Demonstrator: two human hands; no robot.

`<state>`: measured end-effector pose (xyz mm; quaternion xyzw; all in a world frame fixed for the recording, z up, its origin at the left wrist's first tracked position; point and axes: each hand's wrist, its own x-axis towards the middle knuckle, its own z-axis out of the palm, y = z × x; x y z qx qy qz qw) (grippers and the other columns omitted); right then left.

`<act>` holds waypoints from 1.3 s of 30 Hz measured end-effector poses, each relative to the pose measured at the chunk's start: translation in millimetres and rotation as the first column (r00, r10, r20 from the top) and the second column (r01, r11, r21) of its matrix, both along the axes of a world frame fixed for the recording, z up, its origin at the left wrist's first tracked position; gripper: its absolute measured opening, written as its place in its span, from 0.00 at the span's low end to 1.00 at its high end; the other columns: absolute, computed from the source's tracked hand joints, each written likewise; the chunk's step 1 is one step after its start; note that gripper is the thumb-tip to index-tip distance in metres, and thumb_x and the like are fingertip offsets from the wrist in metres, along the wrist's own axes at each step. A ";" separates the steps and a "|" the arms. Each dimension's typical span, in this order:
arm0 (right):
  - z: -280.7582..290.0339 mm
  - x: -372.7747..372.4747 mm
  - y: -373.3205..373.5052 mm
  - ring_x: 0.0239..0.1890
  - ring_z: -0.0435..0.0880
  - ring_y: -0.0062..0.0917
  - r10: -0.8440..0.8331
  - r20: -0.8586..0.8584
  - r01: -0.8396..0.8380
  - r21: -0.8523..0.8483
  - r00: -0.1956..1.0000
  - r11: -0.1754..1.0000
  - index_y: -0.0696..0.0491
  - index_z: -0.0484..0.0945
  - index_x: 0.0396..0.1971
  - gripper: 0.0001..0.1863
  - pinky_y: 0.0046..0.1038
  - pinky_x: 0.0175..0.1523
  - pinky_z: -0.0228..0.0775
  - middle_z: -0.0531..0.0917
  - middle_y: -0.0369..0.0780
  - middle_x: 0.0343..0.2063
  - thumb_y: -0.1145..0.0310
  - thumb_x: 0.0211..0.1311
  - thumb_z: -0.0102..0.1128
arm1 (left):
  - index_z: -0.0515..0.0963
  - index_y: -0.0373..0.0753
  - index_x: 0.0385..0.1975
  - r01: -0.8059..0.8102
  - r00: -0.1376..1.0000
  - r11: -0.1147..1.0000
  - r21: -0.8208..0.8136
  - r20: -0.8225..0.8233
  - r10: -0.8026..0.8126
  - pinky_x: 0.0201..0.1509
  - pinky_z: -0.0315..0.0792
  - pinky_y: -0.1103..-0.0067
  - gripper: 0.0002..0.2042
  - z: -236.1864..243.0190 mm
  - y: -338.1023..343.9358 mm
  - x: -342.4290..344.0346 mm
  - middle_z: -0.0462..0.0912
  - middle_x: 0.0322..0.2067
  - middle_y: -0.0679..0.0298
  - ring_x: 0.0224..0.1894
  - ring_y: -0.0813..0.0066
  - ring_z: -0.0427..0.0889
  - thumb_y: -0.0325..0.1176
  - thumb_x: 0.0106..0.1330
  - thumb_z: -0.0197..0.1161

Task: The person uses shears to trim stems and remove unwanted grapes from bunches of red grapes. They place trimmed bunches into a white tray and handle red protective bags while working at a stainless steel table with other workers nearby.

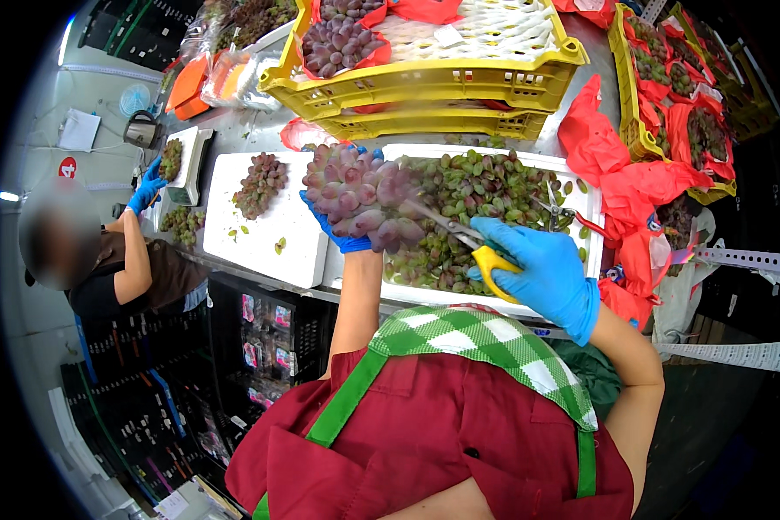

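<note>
My left hand (352, 243), in a blue glove, is closed under a large bunch of purple grapes (360, 192) and holds it up at the left edge of a white tray. Gripped in my blue-gloved right hand (542, 273) is a pair of scissors with yellow handles (487, 263). The blades point left at the bunch's right side; whether they touch a stem I cannot make out. Beneath them the white tray (591, 195) is heaped with loose green and reddish grapes (485, 186). Red-handled pruning snips (572, 211) lie on the tray's right side.
A white board (299, 251) at left carries a small grape bunch (261, 185). Yellow crates (416, 87) stand behind; another crate (637, 130) and red wrapping (633, 195) are at right. Far left, a co-worker (139, 260) in blue gloves handles grapes at a scale (189, 169).
</note>
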<state>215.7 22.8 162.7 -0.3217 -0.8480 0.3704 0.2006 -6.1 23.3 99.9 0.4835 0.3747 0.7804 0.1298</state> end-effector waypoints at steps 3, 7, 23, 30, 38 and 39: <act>-7.8 0.9 -1.1 0.32 0.81 0.24 -0.096 -0.152 0.075 -0.141 0.984 0.987 0.53 0.70 0.48 0.25 0.24 0.38 0.73 0.80 0.42 0.34 0.77 0.46 0.61 | 0.65 0.40 0.38 -0.265 0.929 0.962 0.056 -0.253 0.271 0.42 0.64 0.74 0.17 -5.2 6.7 5.6 0.63 0.27 0.68 0.32 0.74 0.63 0.43 0.51 0.49; -14.8 -10.5 -0.4 0.42 0.75 0.18 -0.176 -0.254 0.078 -0.354 0.951 0.932 0.58 0.64 0.52 0.26 0.21 0.47 0.68 0.77 0.39 0.40 0.77 0.51 0.61 | 0.64 0.41 0.43 0.254 0.927 0.962 -0.105 0.309 -0.211 0.44 0.62 0.71 0.22 -6.6 -6.0 1.4 0.64 0.32 0.66 0.34 0.71 0.63 0.50 0.56 0.42; -40.1 -28.4 10.3 0.47 0.71 0.18 -0.278 -0.361 0.027 -0.569 0.890 0.822 0.57 0.62 0.54 0.29 0.20 0.51 0.65 0.73 0.39 0.48 0.78 0.50 0.61 | 0.51 0.44 0.60 0.704 0.192 0.663 0.254 0.831 -0.522 0.61 0.52 0.64 0.30 -60.5 -20.6 -13.6 0.57 0.57 0.60 0.57 0.62 0.59 0.57 0.62 0.34; -23.6 -38.8 11.2 0.47 0.73 0.21 -0.245 -0.277 0.152 -0.320 0.929 0.935 0.57 0.64 0.53 0.30 0.22 0.52 0.65 0.75 0.43 0.46 0.76 0.46 0.64 | 0.55 0.45 0.59 0.744 -0.169 0.476 0.469 0.821 -0.545 0.59 0.58 0.60 0.28 -35.1 -19.5 -1.9 0.58 0.58 0.58 0.59 0.56 0.59 0.53 0.62 0.42; -23.0 -37.9 18.3 0.44 0.76 0.22 -0.266 -0.232 0.242 -0.128 0.936 0.962 0.56 0.65 0.52 0.32 0.22 0.49 0.67 0.75 0.43 0.45 0.72 0.44 0.67 | 0.59 0.41 0.57 0.882 -0.041 0.368 0.294 0.826 -0.562 0.54 0.66 0.70 0.29 -42.5 -18.2 7.6 0.64 0.56 0.61 0.54 0.64 0.67 0.50 0.60 0.52; -32.3 -37.2 18.9 0.42 0.76 0.22 -0.312 -0.220 0.281 -0.158 0.924 0.947 0.57 0.66 0.51 0.31 0.21 0.47 0.68 0.76 0.44 0.44 0.69 0.45 0.67 | 0.61 0.41 0.56 0.847 0.394 0.493 -0.201 0.859 -0.326 0.52 0.67 0.72 0.28 -28.6 -19.0 16.5 0.66 0.54 0.63 0.53 0.66 0.68 0.50 0.59 0.53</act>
